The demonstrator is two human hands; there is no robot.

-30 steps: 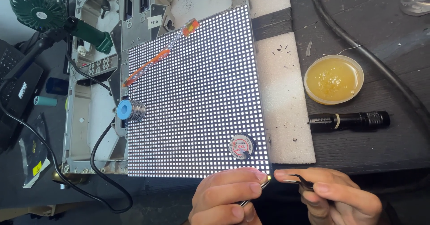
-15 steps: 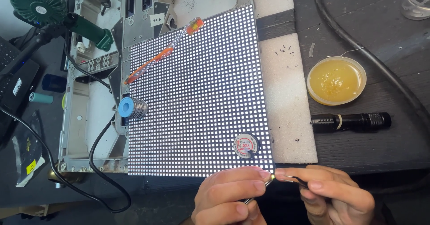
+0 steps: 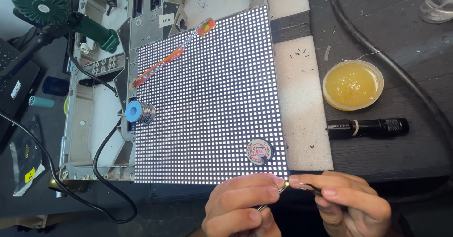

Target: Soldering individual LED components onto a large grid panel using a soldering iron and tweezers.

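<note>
Change: both hands sit almost where they were a moment ago, drifted only slightly right along the panel's near edge.
Left hand [image 3: 243,206]: fingers closed on a thin metal tool [image 3: 272,199], tip at the panel's near right corner.
Right hand [image 3: 347,201]: fingers pinched on dark tweezers [image 3: 306,186], tips meeting the metal tool.
LED panel [image 3: 207,100]: lit, flat on the table [image 3: 401,43].
Right of the panel: flux dish [image 3: 353,84], black flashlight [image 3: 368,127].
On the panel: solder spool [image 3: 140,112], small round tin [image 3: 259,151].

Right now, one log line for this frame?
left hand: holds thin metal tool | right hand: pinches tweezers | tips meet at LED panel near corner
</note>
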